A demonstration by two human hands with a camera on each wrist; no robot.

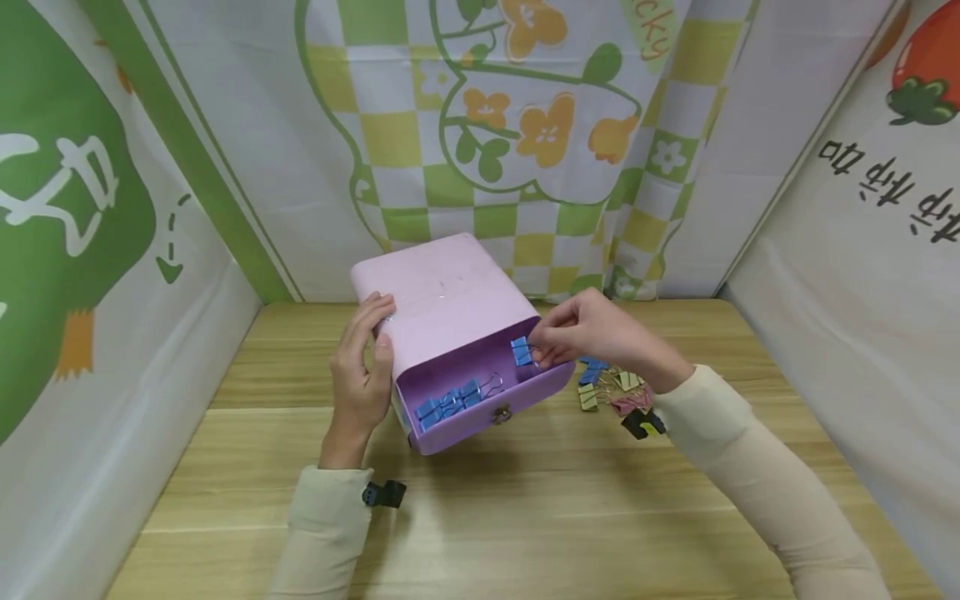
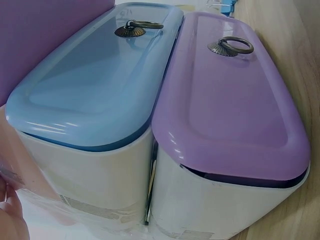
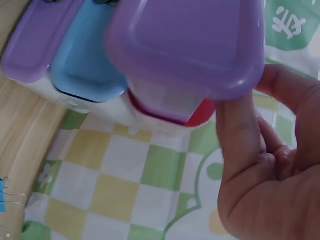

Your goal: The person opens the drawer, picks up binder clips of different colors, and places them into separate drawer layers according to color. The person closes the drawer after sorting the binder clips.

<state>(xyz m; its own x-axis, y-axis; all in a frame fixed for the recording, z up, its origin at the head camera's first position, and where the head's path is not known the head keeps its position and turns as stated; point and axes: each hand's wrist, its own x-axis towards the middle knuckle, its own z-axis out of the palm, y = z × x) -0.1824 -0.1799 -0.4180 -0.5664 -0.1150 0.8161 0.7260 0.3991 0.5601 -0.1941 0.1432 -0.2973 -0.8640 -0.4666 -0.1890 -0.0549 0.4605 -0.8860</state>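
A pink drawer cabinet (image 1: 442, 292) stands on the table with its purple top drawer (image 1: 457, 429) pulled out. Several blue binder clips (image 1: 450, 404) lie at the left end of that drawer. My right hand (image 1: 581, 329) pinches another blue binder clip (image 1: 521, 352) over the drawer's right end. That clip is hidden in the right wrist view, where the drawer covers the fingertips. My left hand (image 1: 362, 375) rests against the cabinet's left side, fingers on its upper edge. In the left wrist view, a blue drawer (image 2: 100, 80) and another purple drawer (image 2: 225, 100) below are closed.
Right of the cabinet lies a pile of loose binder clips in blue, yellow (image 1: 588, 397), pink (image 1: 632, 402) and black. The wooden table (image 1: 525, 517) extends in front. Printed fabric walls (image 1: 390, 142) close off the back and sides.
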